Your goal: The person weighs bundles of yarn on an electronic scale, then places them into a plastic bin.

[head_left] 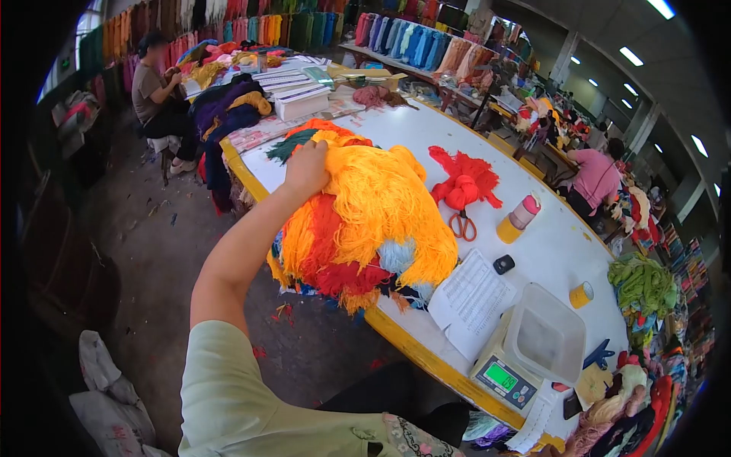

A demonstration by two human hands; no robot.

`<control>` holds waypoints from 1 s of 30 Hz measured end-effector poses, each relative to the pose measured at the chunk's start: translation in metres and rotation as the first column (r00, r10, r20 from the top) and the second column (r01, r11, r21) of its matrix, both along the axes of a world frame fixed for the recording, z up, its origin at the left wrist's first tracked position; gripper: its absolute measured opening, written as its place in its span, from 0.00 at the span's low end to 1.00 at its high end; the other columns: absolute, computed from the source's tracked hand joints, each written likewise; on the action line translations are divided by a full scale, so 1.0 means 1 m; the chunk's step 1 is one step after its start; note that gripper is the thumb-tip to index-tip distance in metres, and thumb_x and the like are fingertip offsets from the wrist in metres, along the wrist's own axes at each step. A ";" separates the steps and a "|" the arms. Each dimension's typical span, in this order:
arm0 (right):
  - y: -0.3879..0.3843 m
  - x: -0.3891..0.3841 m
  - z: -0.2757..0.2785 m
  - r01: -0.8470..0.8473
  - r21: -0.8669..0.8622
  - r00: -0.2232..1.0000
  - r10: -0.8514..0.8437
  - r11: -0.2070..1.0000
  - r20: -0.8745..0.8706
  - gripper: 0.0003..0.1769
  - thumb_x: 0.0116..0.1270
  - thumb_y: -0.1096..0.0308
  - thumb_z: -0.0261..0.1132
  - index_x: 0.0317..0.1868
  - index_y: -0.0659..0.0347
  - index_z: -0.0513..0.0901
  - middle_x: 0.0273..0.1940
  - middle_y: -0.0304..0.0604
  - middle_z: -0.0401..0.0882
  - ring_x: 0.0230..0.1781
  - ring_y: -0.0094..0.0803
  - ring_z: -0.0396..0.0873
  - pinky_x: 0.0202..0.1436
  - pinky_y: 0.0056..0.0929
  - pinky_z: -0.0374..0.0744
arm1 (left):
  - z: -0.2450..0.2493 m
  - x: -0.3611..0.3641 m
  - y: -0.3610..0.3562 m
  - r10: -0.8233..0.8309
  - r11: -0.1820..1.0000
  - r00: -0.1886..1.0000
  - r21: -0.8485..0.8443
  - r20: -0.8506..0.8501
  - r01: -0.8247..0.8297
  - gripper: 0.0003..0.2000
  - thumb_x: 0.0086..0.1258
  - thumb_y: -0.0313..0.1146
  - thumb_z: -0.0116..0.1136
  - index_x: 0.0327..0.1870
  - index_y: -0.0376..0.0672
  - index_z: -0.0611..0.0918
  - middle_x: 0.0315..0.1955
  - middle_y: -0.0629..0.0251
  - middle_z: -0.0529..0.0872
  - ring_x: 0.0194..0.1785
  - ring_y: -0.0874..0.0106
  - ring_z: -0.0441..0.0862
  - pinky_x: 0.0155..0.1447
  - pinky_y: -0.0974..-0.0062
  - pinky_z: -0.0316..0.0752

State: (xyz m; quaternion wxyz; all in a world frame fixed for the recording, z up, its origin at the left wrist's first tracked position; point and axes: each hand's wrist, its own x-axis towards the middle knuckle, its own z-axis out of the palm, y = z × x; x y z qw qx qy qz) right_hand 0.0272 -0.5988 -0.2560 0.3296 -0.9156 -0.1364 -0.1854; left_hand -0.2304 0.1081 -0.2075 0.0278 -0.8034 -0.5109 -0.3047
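Observation:
My left hand (308,169) is closed on the upper left edge of a big heap of yellow-orange yarn (381,198) at the table's near edge. Red yarn (324,236), dark green and light blue strands show around and under the yellow. Right of the heap lie a bundle of red yarn (464,183) and red-handled scissors (463,226). At the bottom edge, near the scale, a small part of my right hand (550,451) may show, too little to read its fingers.
On the white table (533,259) are a cone of thread (519,218), a printed sheet (472,301), a digital scale (502,377) with a plastic tub (544,335), and green yarn (643,286). One person (156,91) sits at the left; another (598,179) is at the right.

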 end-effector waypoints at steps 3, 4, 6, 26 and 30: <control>0.027 -0.015 0.015 -0.091 -0.130 0.995 0.095 0.987 0.024 0.34 0.66 0.73 0.69 0.69 0.67 0.65 0.59 0.57 0.74 0.48 0.47 0.77 0.58 0.45 0.73 | 0.037 -0.015 0.039 -0.124 0.959 0.983 -0.272 -0.133 0.084 0.22 0.48 0.35 0.69 0.46 0.36 0.83 0.47 0.46 0.85 0.49 0.54 0.84 0.51 0.60 0.80; 0.030 -0.013 0.008 -0.158 -0.173 0.977 0.180 0.972 0.117 0.33 0.66 0.73 0.69 0.69 0.67 0.66 0.59 0.57 0.74 0.48 0.47 0.78 0.59 0.46 0.72 | 0.055 -0.019 0.044 -0.203 0.913 0.954 -0.394 -0.219 0.104 0.22 0.47 0.37 0.70 0.44 0.36 0.85 0.47 0.46 0.86 0.47 0.55 0.85 0.50 0.60 0.80; 0.037 -0.006 -0.012 -0.270 -0.273 0.892 0.347 0.923 0.290 0.32 0.66 0.72 0.69 0.68 0.67 0.67 0.58 0.56 0.75 0.47 0.47 0.78 0.61 0.46 0.69 | 0.084 -0.020 0.043 -0.256 0.821 0.964 -0.543 -0.072 0.177 0.23 0.44 0.41 0.71 0.40 0.34 0.86 0.45 0.50 0.88 0.46 0.59 0.86 0.50 0.63 0.80; 0.382 -0.186 0.093 -0.960 0.044 -0.239 0.893 -0.276 0.382 0.30 0.70 0.66 0.64 0.71 0.62 0.67 0.66 0.56 0.71 0.68 0.49 0.70 0.70 0.41 0.69 | 0.188 -0.139 -0.309 -0.698 0.699 0.687 -0.013 0.202 0.715 0.23 0.53 0.32 0.64 0.53 0.35 0.81 0.34 0.59 0.85 0.36 0.64 0.87 0.45 0.70 0.80; 0.377 -0.205 0.124 -0.844 0.127 -0.412 0.781 -0.522 0.469 0.36 0.71 0.57 0.62 0.74 0.61 0.63 0.74 0.56 0.60 0.74 0.49 0.63 0.74 0.43 0.65 | 0.114 -0.204 -0.370 -0.655 0.720 0.726 -0.120 0.207 0.684 0.37 0.52 0.41 0.80 0.61 0.32 0.74 0.44 0.53 0.86 0.44 0.64 0.88 0.50 0.70 0.80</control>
